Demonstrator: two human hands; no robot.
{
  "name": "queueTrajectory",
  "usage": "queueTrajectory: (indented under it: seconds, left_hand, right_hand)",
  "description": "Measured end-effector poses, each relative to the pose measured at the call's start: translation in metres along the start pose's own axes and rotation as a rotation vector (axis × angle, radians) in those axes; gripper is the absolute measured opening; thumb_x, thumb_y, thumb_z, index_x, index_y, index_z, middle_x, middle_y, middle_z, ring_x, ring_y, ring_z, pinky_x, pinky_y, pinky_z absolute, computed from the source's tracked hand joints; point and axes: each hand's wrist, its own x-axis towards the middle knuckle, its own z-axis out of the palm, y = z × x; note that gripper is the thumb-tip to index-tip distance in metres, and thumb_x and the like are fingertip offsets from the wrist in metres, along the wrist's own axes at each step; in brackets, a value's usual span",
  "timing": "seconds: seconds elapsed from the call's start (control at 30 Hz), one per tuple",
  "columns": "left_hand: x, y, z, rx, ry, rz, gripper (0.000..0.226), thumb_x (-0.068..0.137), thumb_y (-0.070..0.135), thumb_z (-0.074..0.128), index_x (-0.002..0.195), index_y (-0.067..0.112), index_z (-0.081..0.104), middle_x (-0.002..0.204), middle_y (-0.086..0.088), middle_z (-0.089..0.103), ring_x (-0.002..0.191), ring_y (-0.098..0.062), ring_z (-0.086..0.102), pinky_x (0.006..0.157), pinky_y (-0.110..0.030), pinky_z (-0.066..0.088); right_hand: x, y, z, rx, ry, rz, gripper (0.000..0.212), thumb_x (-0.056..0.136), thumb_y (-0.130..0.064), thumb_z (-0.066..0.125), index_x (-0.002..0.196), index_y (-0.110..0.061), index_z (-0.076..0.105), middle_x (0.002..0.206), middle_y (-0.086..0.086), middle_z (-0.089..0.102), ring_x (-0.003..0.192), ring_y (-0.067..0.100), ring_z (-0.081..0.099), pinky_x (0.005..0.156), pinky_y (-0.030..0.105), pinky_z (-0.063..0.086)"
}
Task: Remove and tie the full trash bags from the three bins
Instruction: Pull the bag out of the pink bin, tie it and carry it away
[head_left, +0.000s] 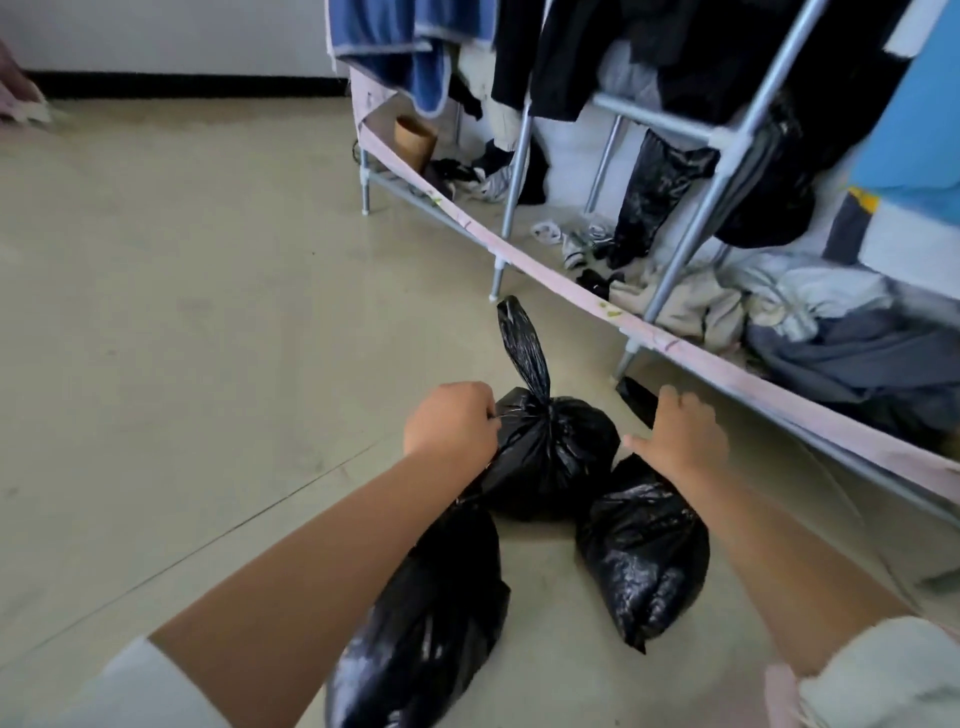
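Three black plastic trash bags (556, 457) are sitting on the pale floor (182, 312) just beside a cluttered metal clothes rack (511, 187), the left hand (451, 421) gripping the middle bag's neck, the right hand (680, 434) gripping a black plastic tail.

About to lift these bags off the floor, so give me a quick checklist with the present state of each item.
1. Three black bags out of bins, on the floor: ok.
2. Middle bag tied, tail up: ok.
3. Left bag knot: cannot tell, hidden by the arm.
4. Right bag knot: cannot tell, under the wrist.
5. Left hand grip on plastic at the middle bag's neck: ok.
6. Right hand grip on the right bag's tail: ok.
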Motion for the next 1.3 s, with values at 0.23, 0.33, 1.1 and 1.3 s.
queueTrajectory:
  seconds: [0.23,0.33,1.1,1.3]
  left_hand:
    - [0.05,0.003,0.035,-0.022,0.003,-0.143,0.021,0.093,0.014,0.047,0.105,0.009,0.063,0.112,-0.008,0.064,0.102,-0.026,0.06,0.08,-0.032,0.049]
    - [0.062,-0.007,0.044,0.0,0.005,-0.202,0.021,0.092,0.013,0.047,0.105,0.009,0.062,0.111,-0.007,0.064,0.101,-0.025,0.06,0.075,-0.028,0.046]
    - [0.04,-0.034,0.003,0.181,-0.172,-0.267,0.027,0.09,0.003,0.044,0.11,0.011,0.061,0.107,-0.007,0.061,0.097,-0.027,0.06,0.071,-0.03,0.048]
    - [-0.005,0.017,-0.105,0.519,-0.344,-0.128,0.031,0.085,-0.007,0.048,0.112,0.005,0.059,0.116,-0.01,0.06,0.11,-0.027,0.056,0.073,-0.029,0.043]
  right_hand:
    - [0.077,-0.02,0.035,0.413,-0.105,-0.042,0.033,0.094,-0.019,0.041,0.077,0.003,0.059,0.08,0.016,0.06,0.088,0.036,0.056,0.067,0.031,0.036]
    - [0.106,-0.049,0.032,0.629,-0.172,-0.027,0.032,0.091,-0.013,0.041,0.062,-0.001,0.046,0.061,0.012,0.045,0.079,0.031,0.05,0.061,0.035,0.035]
    - [0.069,-0.127,-0.03,0.215,-0.21,-0.251,0.012,0.085,-0.006,0.05,0.077,-0.004,0.057,0.08,0.011,0.056,0.081,0.03,0.056,0.059,0.024,0.039]
    - [-0.018,-0.127,-0.122,-0.191,-0.19,-0.571,0.029,0.09,0.004,0.04,0.116,-0.001,0.052,0.118,0.018,0.054,0.105,0.032,0.055,0.073,0.034,0.045]
